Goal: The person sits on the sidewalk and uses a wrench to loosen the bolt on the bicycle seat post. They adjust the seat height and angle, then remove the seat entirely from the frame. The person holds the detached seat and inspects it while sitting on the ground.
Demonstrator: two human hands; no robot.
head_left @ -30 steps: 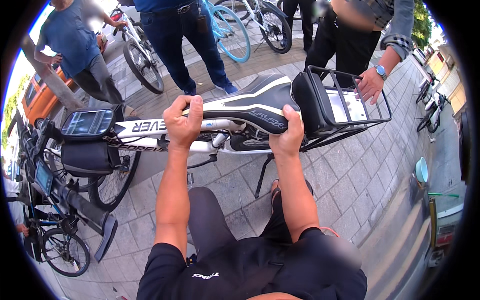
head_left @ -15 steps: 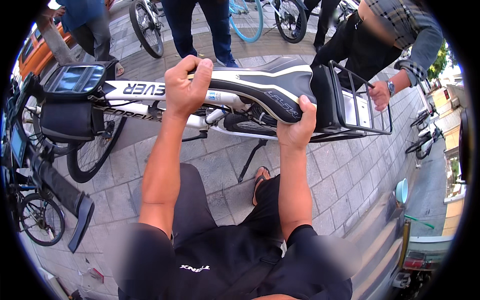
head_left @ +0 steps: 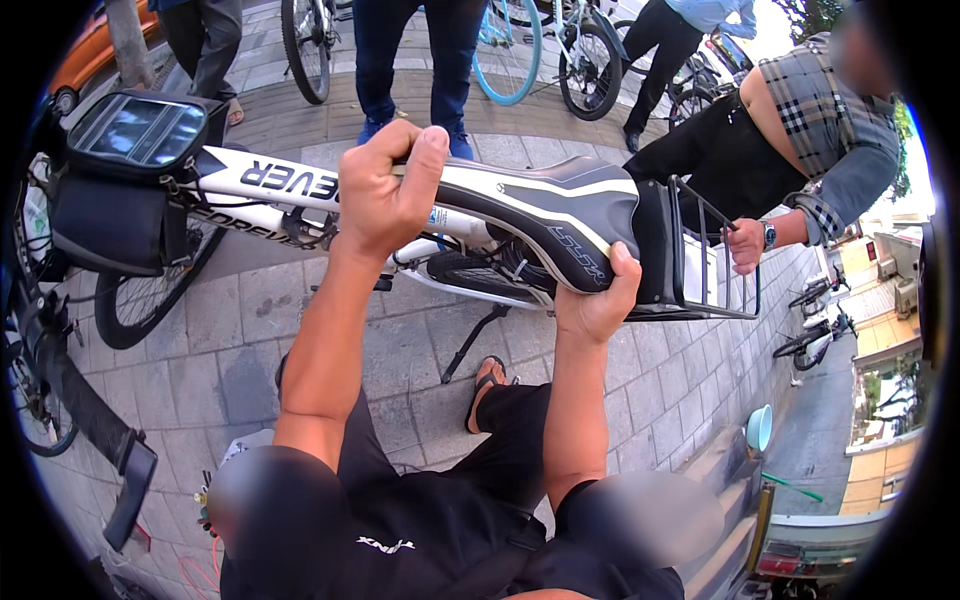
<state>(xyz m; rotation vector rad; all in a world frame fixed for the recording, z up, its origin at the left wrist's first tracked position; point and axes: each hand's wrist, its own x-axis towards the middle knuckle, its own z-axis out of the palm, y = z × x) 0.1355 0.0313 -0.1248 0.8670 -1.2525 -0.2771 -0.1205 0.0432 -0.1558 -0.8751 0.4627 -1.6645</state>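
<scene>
A black, white and grey bicycle saddle point(head_left: 580, 190) sits on a white bicycle point(head_left: 275, 178) standing crosswise in front of me. My left hand point(head_left: 392, 195) is closed around the saddle's narrow front, thumb up. At the wide rear, my right hand point(head_left: 598, 298) grips the near side edge, its thumb on top and its fingers hidden underneath. Behind the saddle is a black rear rack point(head_left: 705, 305), whose bars another person's hand point(head_left: 746, 246) holds. A kickstand point(head_left: 475, 342) hangs below the frame.
A black phone bag point(head_left: 140, 130) rides on the frame near the handlebar point(head_left: 75, 400) at left. People stand on the far side. Parked bicycles, one with a light-blue wheel point(head_left: 508, 55), line the back. A light-blue basin point(head_left: 759, 428) rests by the steps at right.
The view has shifted, with the saddle and both hands now slightly lower in it. Both hands keep their hold. A person in a light-blue shirt shows more fully at the back right.
</scene>
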